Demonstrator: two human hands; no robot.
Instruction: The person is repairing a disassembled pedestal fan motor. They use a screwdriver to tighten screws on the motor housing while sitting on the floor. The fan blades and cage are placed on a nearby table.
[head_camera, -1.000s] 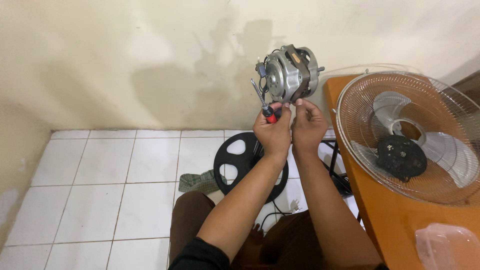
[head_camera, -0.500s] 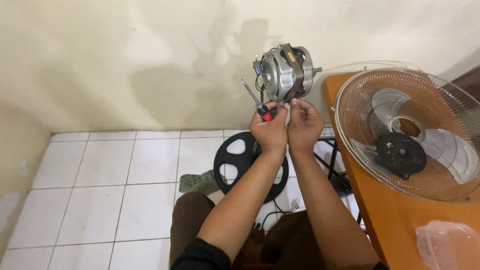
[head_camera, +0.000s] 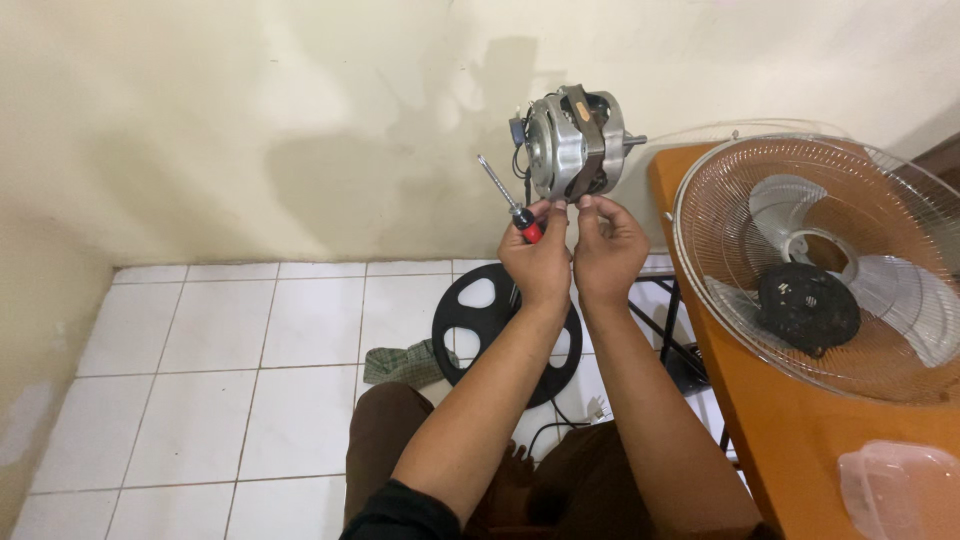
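Motor: grey fan motor (head_camera: 572, 146) held up before the wall, shaft pointing right
Left hand (head_camera: 537, 262): fingers closed around a red-handled screwdriver (head_camera: 510, 202); fingertips touching the motor's underside
Right hand (head_camera: 607, 250): fingertips pinched at the motor's lower edge
Nearby: fan grille with blades (head_camera: 825, 262) on orange table (head_camera: 800, 450); black disc (head_camera: 505, 333) on tiled floor

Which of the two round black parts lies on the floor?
The flat black disc with large cut-outs lies on the white tiles; the smaller solid black hub sits inside the fan grille.

Open tiled floor (head_camera: 200, 380) left, fan guard (head_camera: 820, 260) crowding right
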